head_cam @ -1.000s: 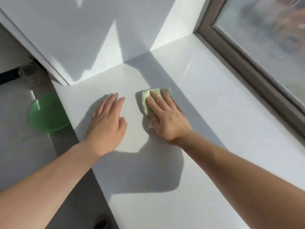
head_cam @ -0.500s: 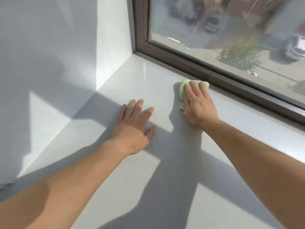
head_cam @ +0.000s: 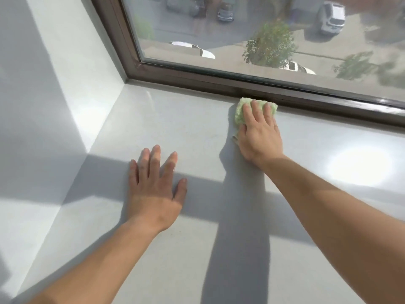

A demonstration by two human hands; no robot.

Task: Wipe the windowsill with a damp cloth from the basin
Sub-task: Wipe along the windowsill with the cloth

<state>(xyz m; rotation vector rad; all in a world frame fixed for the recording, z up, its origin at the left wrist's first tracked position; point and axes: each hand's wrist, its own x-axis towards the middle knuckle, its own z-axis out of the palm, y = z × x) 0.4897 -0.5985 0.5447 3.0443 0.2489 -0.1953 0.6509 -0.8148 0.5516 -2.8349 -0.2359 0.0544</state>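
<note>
Two flat hands: my right hand (head_cam: 259, 137) presses the cloth (head_cam: 240, 113) at the window frame (head_cam: 197, 80), left hand (head_cam: 155, 189) rests empty on the windowsill (head_cam: 175, 119); I should sweep along that edge evenly.

Sunlit window corner.
A dark brown window frame (head_cam: 197, 79) runs from 11 to 3 o'clock; parked cars (head_cam: 332, 16) and green trees (head_cam: 269, 43) show beyond. The smooth white wall (head_cam: 72, 69) at 9 o'clock catches sun.

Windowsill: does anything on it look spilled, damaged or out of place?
Nothing stands out. The right hand presses the green cloth flat beside the window frame; the left hand rests flat on the windowsill. No spill or crack shows.
</note>
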